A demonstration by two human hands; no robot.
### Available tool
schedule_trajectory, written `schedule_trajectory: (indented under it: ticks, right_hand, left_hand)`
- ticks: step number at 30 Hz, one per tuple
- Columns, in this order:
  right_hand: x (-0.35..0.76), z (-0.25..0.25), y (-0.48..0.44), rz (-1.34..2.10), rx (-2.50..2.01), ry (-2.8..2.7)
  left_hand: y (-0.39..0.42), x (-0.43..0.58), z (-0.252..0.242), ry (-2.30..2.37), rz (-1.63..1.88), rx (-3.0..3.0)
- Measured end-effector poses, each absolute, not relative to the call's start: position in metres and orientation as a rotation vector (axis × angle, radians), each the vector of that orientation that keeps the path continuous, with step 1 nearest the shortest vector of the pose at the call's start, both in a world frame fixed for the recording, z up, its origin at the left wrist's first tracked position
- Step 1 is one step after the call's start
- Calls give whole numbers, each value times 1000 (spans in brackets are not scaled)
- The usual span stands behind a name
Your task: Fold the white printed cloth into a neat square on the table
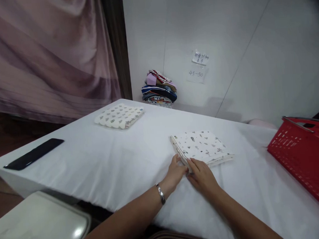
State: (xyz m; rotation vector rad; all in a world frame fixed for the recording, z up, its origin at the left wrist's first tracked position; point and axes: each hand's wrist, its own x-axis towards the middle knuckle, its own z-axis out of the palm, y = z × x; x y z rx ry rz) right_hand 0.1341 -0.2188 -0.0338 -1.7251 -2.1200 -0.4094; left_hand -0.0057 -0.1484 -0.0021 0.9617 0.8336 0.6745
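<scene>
A folded white cloth [200,144] with a small scattered print lies on the table in front of me, its near corner pointing my way. At that corner, my left hand [175,172] pinches the layered left edge, fingers closed. Right beside it, my right hand [203,175] has its thumb and fingers closed on the same corner from the near side. The two hands almost touch each other, and the fingertips under the cloth are hidden. Farther off to the left rests a second folded cloth [119,116], white with grey-green shapes, apart from both hands.
White fabric covers the table [118,154]. A red basket [302,161] stands at the right, a black flat object [34,154] lies at the left edge. Folded textiles [159,88] are stacked by the wall behind. A white lidded surface [41,220] sits low at left.
</scene>
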Motion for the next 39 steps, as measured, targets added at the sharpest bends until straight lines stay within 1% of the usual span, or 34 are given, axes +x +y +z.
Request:
schedule_trajectory:
  ticks: [5, 11, 16, 22, 25, 29, 34, 39]
  right_hand:
    - [136, -38, -215, -439, -1752, -2009]
    - [135, -31, -215, -440, -1790, -2009]
    - [130, -27, -216, -418, -1775, -2063]
    - [124, -27, -222, -380, -1682, -2199]
    - [121, -20, -221, -276, -1740, -2165]
    - [115, 1, -204, -30, -2005, -1993]
    - [111, 15, -171, 20, -2348, -1810]
    - [124, 17, -159, 248, -2325, -1690]
  left_hand:
    - [-136, -11, -1, 827, 623, 1056]
    - [-76, -6, -17, 1048, 466, 1594]
    - [-38, 5, -21, 1105, 573, 1884]
    - [-27, 6, -26, 1105, 671, 2157]
    - [-26, 6, -30, 1116, 691, 2255]
    - [-26, 6, -33, 1111, 681, 2378]
    - [-30, 2, -32, 995, 691, 2480]
    - [-33, -3, -32, 869, 664, 2533]
